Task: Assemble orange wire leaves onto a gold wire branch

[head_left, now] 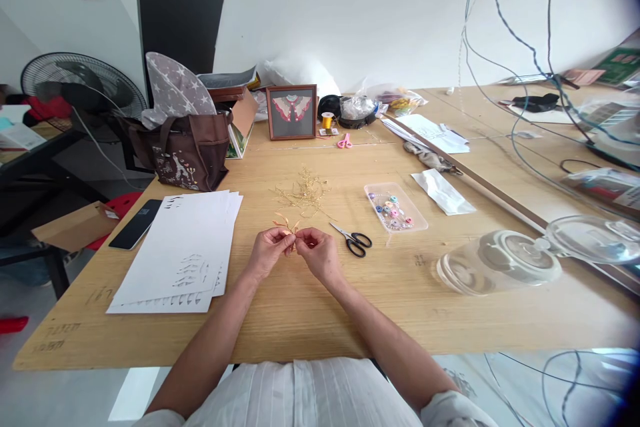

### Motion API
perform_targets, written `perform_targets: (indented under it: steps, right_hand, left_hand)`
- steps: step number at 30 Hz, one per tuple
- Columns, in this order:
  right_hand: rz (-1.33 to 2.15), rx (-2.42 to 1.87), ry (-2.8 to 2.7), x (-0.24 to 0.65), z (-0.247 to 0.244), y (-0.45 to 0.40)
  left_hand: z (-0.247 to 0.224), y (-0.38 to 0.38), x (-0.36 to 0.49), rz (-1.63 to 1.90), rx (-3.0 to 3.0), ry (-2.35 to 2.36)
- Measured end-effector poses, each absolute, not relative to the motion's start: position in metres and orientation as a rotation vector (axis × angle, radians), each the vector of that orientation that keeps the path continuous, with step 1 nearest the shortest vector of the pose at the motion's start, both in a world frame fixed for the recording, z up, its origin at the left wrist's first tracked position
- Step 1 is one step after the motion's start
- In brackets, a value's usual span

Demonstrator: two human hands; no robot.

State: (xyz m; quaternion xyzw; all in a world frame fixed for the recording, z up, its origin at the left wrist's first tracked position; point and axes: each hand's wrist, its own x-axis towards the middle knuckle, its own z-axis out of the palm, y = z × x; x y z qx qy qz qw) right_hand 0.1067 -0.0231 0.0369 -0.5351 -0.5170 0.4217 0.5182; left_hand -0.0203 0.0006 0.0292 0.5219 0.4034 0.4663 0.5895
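Note:
My left hand (270, 248) and my right hand (319, 251) meet above the middle of the table, fingertips pinched on a small gold leaf-shaped piece (285, 223). Its thin leaves stick up and left past my fingers, and part of it is hidden by them. Just beyond lies a loose tangle of gold wire (306, 191). Scissors with black handles (356, 243) rest to the right of my right hand, blades pointing up and left. Farther right, a clear plastic tray (418, 216) holds several colored beads and spools.
White sheets with drawings (175, 247) and a phone (135, 224) lie left. A brown bag (193, 153), a framed picture (292, 112) and pink scissors (345, 141) are behind. On the right are a white packet (443, 191), a glass jar (495, 262) and hanging cables.

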Motion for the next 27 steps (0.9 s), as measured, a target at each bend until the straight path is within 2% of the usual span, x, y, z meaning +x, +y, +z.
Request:
perform_targets:
  steps: [8,17,22,27]
  right_hand:
    - [0.672,-1.343,-1.471,0.106,0.025,-0.023]
    - [0.240,-1.208,-1.865,0.109,0.023,-0.025]
    - [0.206,-1.151,-1.858,0.108,0.023,-0.025]
    - [0.312,-1.203,-1.756,0.107,0.023,-0.025]
  left_hand:
    - [0.024,-0.001,-0.014,1.150,0.985,0.950]
    - [0.019,0.000,-0.013,1.203,0.766,0.954]
    - [0.018,-0.001,-0.012,1.182,0.735,0.925]
    - [0.019,-0.001,-0.013,1.176,0.756,0.904]
